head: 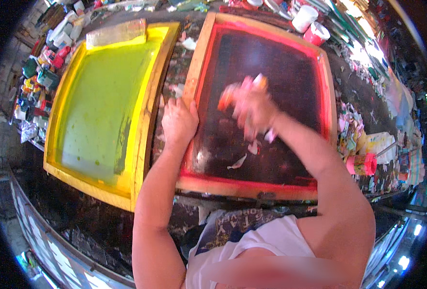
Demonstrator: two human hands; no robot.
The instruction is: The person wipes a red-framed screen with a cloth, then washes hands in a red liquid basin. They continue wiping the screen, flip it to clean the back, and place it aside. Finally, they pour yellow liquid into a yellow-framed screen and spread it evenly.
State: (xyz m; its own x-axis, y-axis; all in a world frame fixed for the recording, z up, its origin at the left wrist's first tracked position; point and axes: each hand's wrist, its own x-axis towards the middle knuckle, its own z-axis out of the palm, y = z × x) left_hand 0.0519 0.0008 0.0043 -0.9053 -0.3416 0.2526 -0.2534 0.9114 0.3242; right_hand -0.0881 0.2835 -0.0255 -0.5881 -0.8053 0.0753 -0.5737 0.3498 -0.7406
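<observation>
Before me lies a wooden-framed printing screen (267, 54) with dark mesh and red ink along its inner edges. My left hand (180, 121) rests on the left side of its frame, palm down, fingers pointing away from me. Over the mesh is my right hand (253, 108), blurred, closed around a crumpled pink and white rag (251, 83). Small light scraps (237, 162) lie on the mesh just below that hand. To the left sits a second wooden-framed screen (94, 104) with yellow-green mesh; a flat squeegee-like board (116, 33) leans over its far edge.
Bottles and jars (47, 77) crowd the far left. White and pink tubs (305, 18) stand at the back right. A pink container with a stick (361, 164) and crumpled rags (350, 126) lie right of the red screen. Scraps litter the dark table.
</observation>
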